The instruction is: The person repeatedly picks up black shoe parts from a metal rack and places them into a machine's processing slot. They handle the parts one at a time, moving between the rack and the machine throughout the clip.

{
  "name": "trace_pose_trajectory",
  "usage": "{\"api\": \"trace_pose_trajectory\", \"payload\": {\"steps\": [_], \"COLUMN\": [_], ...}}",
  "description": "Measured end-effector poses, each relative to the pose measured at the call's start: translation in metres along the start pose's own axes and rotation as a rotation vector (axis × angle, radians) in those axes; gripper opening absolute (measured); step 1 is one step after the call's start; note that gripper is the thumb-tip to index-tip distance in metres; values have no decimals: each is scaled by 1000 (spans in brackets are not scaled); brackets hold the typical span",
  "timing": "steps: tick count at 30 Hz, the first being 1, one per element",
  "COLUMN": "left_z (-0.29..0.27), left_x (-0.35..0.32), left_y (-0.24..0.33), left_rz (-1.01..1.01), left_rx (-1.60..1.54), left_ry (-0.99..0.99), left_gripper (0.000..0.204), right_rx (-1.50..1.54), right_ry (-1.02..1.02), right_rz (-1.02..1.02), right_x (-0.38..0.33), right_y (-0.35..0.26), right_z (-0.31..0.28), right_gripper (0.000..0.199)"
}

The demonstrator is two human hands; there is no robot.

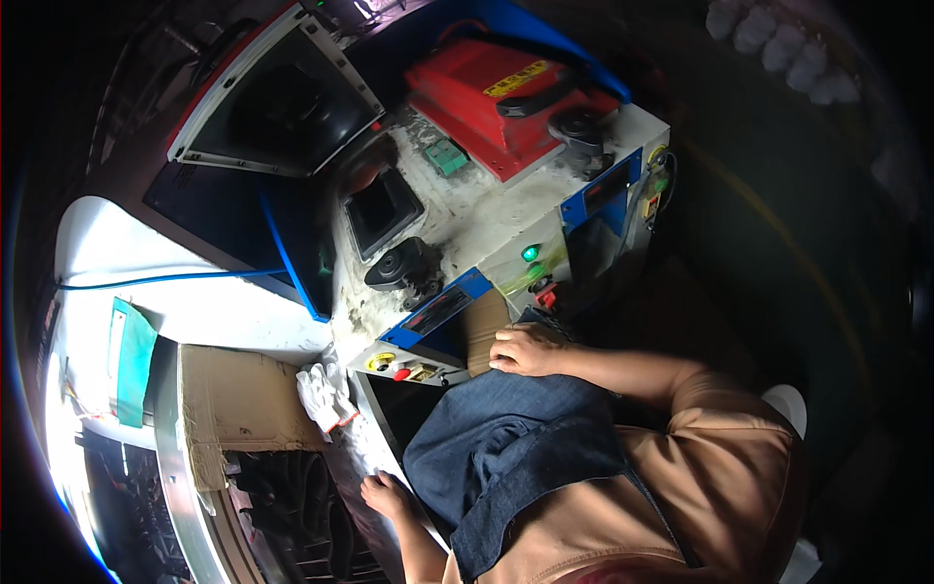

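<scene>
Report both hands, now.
Left hand: fingers loosely curled; no held thing visible, grip can't be told.
Right hand: fingers bent by the cardboard; grip can't be told.

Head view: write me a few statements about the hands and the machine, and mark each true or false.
1. The right hand is nearer the machine than the left hand. True.
2. White gloves cover both hands. False: both are bare; the white gloves lie beside the cardboard.
3. A red cover sits on top of the machine. True.
4. The apron is bright yellow. False: the apron is dark blue.
5. The glowing button is green. True.
</scene>
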State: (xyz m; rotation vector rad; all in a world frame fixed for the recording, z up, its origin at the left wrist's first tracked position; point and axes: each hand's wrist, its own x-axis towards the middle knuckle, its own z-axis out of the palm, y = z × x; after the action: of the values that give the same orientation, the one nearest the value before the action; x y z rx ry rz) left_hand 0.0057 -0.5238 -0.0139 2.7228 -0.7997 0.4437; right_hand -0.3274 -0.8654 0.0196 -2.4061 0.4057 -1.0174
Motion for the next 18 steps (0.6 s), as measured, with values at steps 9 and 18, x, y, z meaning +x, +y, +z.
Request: {"api": "trace_pose_trajectory", "payload": {"steps": [9,18], "left_z": [4,4], "left_x": [3,7], "left_y": [1,-4], "left_rz": [19,-57], "left_rx": [45,222], "left_ry": [-20,-173], "left_gripper": [28,37], "right_rx": [51,88], "right_ry": [27,62], "right_rz": [8,4], "right_x": [-4,-3], "right_y": [9,-3], "right_z": [9,-13], "right_gripper": [23,23]}}
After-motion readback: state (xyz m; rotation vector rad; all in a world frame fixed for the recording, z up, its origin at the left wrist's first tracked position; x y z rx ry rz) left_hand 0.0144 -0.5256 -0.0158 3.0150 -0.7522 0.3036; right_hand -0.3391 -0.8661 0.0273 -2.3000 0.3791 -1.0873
